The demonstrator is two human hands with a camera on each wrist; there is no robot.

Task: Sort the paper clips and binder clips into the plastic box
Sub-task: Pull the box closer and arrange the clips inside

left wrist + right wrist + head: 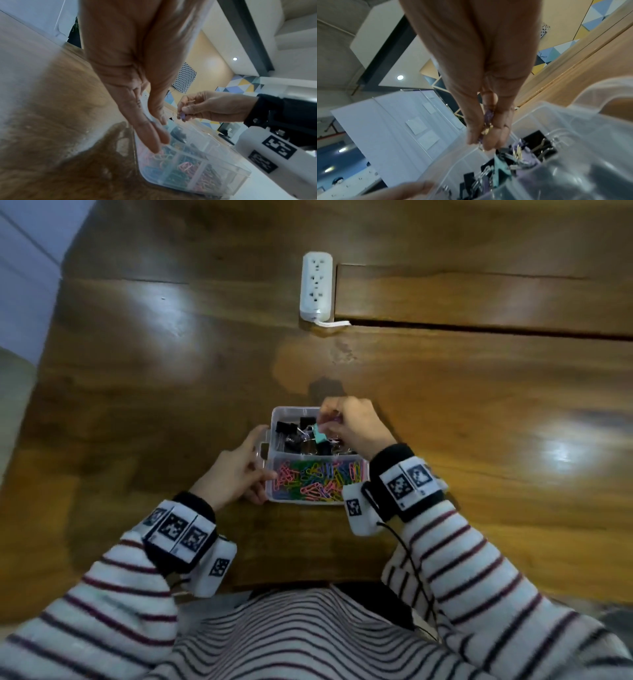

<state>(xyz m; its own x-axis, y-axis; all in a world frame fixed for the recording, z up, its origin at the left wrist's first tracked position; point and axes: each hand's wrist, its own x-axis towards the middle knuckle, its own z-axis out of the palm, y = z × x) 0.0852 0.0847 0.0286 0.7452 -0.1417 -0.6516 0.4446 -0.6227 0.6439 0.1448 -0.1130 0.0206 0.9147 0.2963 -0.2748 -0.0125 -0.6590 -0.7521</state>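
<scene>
A clear plastic box (291, 409) sits on the wooden table in front of me. Its near compartment holds several coloured paper clips (318, 481). The far compartment holds black binder clips (291, 433) and a teal one (320, 435). My right hand (329, 420) hovers over the far compartment and pinches a small purple binder clip (336, 419) between thumb and fingers. The wrist views show that pinch on the purple clip (182, 116) (488, 116). My left hand (265, 455) rests against the box's left wall (223, 180) with straight fingers (154, 136).
A white power strip (315, 285) lies at the far middle of the table, its cable running into a long dark slot (479, 329) on the right. The table's near edge is just in front of my body.
</scene>
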